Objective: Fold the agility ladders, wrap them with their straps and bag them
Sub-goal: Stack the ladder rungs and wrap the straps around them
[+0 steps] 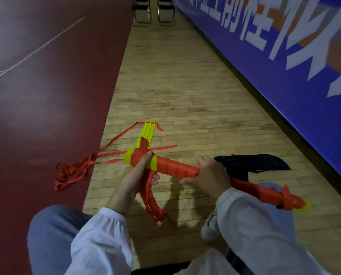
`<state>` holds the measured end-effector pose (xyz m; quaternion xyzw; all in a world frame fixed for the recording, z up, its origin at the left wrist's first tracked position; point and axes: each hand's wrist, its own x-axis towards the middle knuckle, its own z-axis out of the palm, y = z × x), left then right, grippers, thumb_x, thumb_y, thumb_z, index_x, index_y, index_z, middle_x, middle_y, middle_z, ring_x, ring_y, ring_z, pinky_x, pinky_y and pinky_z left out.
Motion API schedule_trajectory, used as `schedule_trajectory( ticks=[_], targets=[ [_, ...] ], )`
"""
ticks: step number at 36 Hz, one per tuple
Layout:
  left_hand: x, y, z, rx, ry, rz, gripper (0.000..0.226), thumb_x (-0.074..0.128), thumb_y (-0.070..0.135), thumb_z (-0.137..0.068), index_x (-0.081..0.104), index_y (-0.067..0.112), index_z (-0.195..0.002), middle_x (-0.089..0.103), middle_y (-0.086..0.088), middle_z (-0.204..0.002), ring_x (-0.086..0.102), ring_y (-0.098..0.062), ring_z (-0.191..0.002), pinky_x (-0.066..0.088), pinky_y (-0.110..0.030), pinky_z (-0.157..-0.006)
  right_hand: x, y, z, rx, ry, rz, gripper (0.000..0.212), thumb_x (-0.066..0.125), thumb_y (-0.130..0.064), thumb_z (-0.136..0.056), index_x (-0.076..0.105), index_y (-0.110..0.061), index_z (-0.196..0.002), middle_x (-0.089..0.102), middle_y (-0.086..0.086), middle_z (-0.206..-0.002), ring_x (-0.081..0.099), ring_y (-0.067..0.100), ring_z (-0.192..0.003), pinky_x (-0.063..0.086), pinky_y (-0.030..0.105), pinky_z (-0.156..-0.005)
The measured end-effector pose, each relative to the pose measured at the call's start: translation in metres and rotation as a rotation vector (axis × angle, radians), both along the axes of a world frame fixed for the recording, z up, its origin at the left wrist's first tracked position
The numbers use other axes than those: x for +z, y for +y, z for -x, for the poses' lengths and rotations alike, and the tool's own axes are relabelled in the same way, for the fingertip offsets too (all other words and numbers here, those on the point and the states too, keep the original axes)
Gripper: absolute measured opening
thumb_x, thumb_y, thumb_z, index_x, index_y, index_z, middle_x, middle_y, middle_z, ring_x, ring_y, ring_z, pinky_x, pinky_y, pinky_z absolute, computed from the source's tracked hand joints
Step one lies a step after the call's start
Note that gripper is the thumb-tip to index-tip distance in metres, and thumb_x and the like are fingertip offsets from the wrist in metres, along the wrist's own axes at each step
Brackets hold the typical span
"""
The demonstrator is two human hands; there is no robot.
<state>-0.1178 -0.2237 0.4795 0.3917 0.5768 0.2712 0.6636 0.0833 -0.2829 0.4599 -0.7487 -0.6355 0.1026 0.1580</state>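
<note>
Nearest, the left hand [135, 176] is closed round the bundle [165, 166] at its yellow end, thumb pinning the strap [151, 197] so the winding cannot slip. The right hand [207, 172] grips the wrapped orange end, steadying it above the floor [185, 86]. A wrapped second bundle [265, 192] lies just behind the right hand, beside the black bag [251, 160] (likely kept close for packing). Farther off, a loose ladder [147, 133] trails straps toward the red mat [46, 96].

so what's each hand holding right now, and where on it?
Both hold one ladder bundle. Left hand grips its yellow, partly wrapped end, thumb pressing the red strap. Right hand grips the strap-wrapped middle.
</note>
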Motion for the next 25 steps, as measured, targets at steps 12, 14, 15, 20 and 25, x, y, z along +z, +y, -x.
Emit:
schedule_trajectory(
  ticks=[12,14,15,20,25],
  targets=[
    [-0.008,-0.007,0.008,0.025,-0.016,0.007,0.068,0.044,0.066,-0.087,0.065,0.002,-0.099,0.065,-0.013,-0.064,0.060,-0.017,-0.044,0.048,-0.018,-0.041,0.016,0.008,-0.008,0.071,0.304,0.419,0.044,0.044,-0.067,-0.088,0.042,-0.025,-0.078,0.059,-0.002,-0.078,0.054,0.013,-0.067,0.039,0.027,-0.066],
    [-0.008,-0.007,0.010,0.017,-0.036,0.020,0.073,0.039,0.070,-0.086,0.065,0.002,-0.097,0.065,-0.014,-0.066,0.060,-0.017,-0.045,0.049,-0.018,-0.041,0.013,0.007,-0.007,0.064,0.344,0.409,0.044,0.038,-0.066,-0.091,0.043,-0.025,-0.076,0.061,-0.001,-0.079,0.058,0.016,-0.071,0.043,0.030,-0.073],
    [-0.007,-0.006,0.010,0.015,-0.043,0.023,0.073,0.037,0.070,-0.086,0.065,0.003,-0.096,0.065,-0.014,-0.066,0.060,-0.017,-0.045,0.049,-0.018,-0.041,0.011,0.007,-0.006,0.068,0.324,0.396,0.046,0.035,-0.066,-0.092,0.046,-0.024,-0.076,0.062,0.000,-0.081,0.061,0.018,-0.076,0.044,0.033,-0.077],
    [-0.007,-0.005,0.011,0.016,-0.043,0.036,0.082,0.021,0.076,-0.086,0.067,0.008,-0.085,0.067,-0.010,-0.061,0.061,-0.016,-0.046,0.050,-0.022,-0.054,0.003,0.009,-0.003,0.091,0.230,0.347,0.062,0.029,-0.071,-0.089,0.064,-0.020,-0.086,0.066,0.002,-0.087,0.063,0.019,-0.082,0.048,0.038,-0.085],
    [-0.008,-0.005,0.009,0.050,-0.150,0.056,0.094,0.006,0.079,-0.083,0.066,0.006,-0.087,0.065,-0.015,-0.061,0.060,-0.019,-0.042,0.050,-0.020,-0.042,0.003,0.009,-0.005,0.079,0.248,0.347,0.084,0.022,-0.084,-0.071,0.067,-0.016,-0.088,0.068,0.004,-0.086,0.065,0.022,-0.081,0.050,0.038,-0.083]
  ],
)
